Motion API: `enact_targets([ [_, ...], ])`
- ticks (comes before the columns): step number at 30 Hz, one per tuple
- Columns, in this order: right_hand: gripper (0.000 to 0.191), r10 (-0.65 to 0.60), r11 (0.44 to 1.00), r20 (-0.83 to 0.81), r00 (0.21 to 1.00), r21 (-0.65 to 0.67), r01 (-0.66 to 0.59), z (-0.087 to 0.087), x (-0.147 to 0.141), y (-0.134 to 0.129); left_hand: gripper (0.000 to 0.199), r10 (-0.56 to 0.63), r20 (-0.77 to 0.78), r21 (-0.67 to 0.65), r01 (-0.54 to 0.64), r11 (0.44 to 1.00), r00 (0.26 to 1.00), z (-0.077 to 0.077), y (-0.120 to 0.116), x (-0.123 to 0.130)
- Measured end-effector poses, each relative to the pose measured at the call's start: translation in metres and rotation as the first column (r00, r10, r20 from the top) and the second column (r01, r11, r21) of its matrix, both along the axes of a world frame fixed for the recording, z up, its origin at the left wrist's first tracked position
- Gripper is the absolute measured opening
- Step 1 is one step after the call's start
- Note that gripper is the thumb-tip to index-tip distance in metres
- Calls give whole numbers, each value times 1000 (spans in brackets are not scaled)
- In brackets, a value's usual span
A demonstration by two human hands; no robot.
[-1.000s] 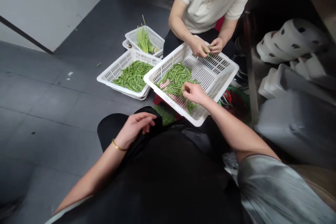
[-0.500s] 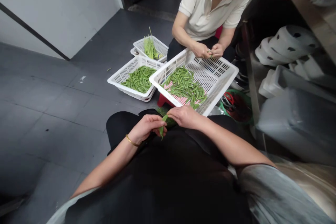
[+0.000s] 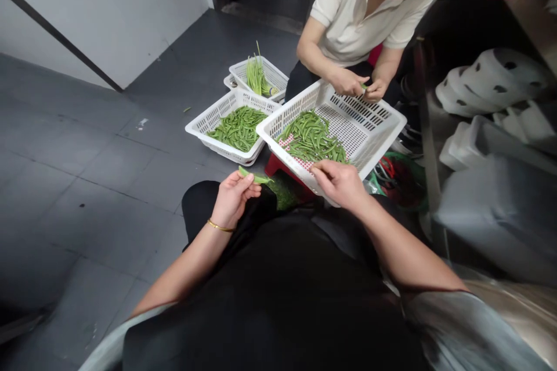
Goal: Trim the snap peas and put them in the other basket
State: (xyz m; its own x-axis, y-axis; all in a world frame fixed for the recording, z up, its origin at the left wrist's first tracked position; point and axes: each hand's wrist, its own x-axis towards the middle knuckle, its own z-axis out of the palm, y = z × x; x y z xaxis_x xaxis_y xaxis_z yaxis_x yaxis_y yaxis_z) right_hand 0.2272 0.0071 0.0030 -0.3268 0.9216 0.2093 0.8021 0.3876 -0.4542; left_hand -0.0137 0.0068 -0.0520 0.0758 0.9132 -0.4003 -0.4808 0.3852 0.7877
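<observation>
A green pod (image 3: 257, 178) is pinched between the thumb and fingers of my left hand (image 3: 235, 196), which is above my left knee. My right hand (image 3: 342, 182) is closed at the near rim of the big white basket (image 3: 378, 145); whether something small is between its fingertips is hidden. Green pods (image 3: 311, 136) lie in the left part of that basket. To its left, a second white basket (image 3: 202, 126) holds a heap of pods (image 3: 239, 127).
Opposite me, a person's hands (image 3: 359, 84) work over the basket's far rim. Behind the second basket, another basket (image 3: 237, 69) holds long green stalks (image 3: 257, 76). A red stool (image 3: 278, 169) is underneath. Grey bins (image 3: 491, 203) stand at the right.
My hands have moved apart. My left hand has lifted leftward with the pod, now more level. My right hand has let go of it and shifted right toward the basket rim.
</observation>
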Motion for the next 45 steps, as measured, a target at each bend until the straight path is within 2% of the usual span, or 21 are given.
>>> enact_targets([
  [3, 25, 79, 991, -32, 996, -104, -82, 7, -3, -1, 29, -33, -89, 104, 42, 994, 995, 7, -1, -1],
  [5, 29, 191, 969, -14, 981, -160, -191, 3, -19, -1, 24, -92, -156, 162, 117, 980, 983, 13, -5, 1],
  [8, 21, 338, 919, 15, 941, -220, -327, -8, -41, 1, 18, -143, -234, 215, 194, 957, 962, 19, -11, 3],
  [9, 25, 345, 913, -29, 938, -221, -343, -11, -45, 1, 17, -152, -249, 217, 208, 954, 956, 20, -13, 3],
  [11, 29, 271, 930, -186, 944, -202, -307, -17, -48, 0, 16, -190, -263, 196, 246, 949, 946, 18, -19, 3],
  [14, 32, 107, 965, -343, 933, -188, -180, -28, -54, -6, 17, -362, -283, 127, 408, 904, 888, 12, -26, 10],
  [16, 33, 114, 974, -334, 936, -149, -172, -36, -59, -9, 17, -492, -298, 87, 537, 839, 818, 6, -29, 17],
  [18, 32, 190, 969, -274, 943, -101, -224, -44, -60, -10, 20, -531, -278, 74, 570, 819, 800, 3, -27, 22],
  [20, 31, 253, 958, -198, 947, -88, -275, -48, -53, -12, 22, -463, -227, 77, 490, 868, 857, 1, -20, 20],
  [24, 32, 278, 944, -89, 957, -160, -289, -39, -20, -18, 22, -159, -168, 52, 170, 984, 973, -1, 6, -4],
  [26, 26, 335, 900, -53, 941, -278, -336, -27, -4, -15, 21, -22, -159, 47, 29, 998, 987, -4, 18, -19],
  [28, 33, 410, 811, -32, 912, -445, -380, -18, 8, 0, 16, 19, -147, 61, -10, 998, 989, -6, 25, -30],
  [29, 41, 420, 773, -15, 907, -517, -367, -16, 12, 13, 12, -2, -135, 68, 11, 998, 991, -7, 27, -33],
  [31, 39, 350, 769, 106, 931, -600, -221, -22, 16, 47, 6, -95, -88, 60, 101, 993, 992, -6, 28, -32],
  [32, 33, 273, 805, 217, 937, -585, -99, -29, 17, 66, 10, -148, -44, 53, 150, 987, 988, -6, 28, -30],
  [33, 32, 170, 841, 394, 903, -536, 76, -40, 17, 85, 12, -193, 16, 47, 192, 980, 981, -5, 27, -26],
  [35, 32, 113, 834, 509, 854, -515, 197, -66, 15, 117, 6, -251, 138, 37, 248, 968, 958, -3, 25, -18],
  [38, 32, 115, 811, 543, 832, -535, 237, -101, 11, 142, 17, -269, 224, 8, 274, 962, 937, -1, 23, -11],
  [40, 30, 114, 806, 531, 840, -543, 234, -111, 12, 146, 23, -276, 194, -18, 285, 958, 941, -1, 21, -11],
  [42, 26, 100, 801, 501, 859, -553, 229, -108, 19, 143, 24, -302, 114, -40, 308, 951, 946, -1, 20, -12],
  [45, 22, 95, 785, 412, 906, -590, 186, -83, 32, 124, 23, -354, -60, -70, 350, 934, 933, 0, 18, -8],
])
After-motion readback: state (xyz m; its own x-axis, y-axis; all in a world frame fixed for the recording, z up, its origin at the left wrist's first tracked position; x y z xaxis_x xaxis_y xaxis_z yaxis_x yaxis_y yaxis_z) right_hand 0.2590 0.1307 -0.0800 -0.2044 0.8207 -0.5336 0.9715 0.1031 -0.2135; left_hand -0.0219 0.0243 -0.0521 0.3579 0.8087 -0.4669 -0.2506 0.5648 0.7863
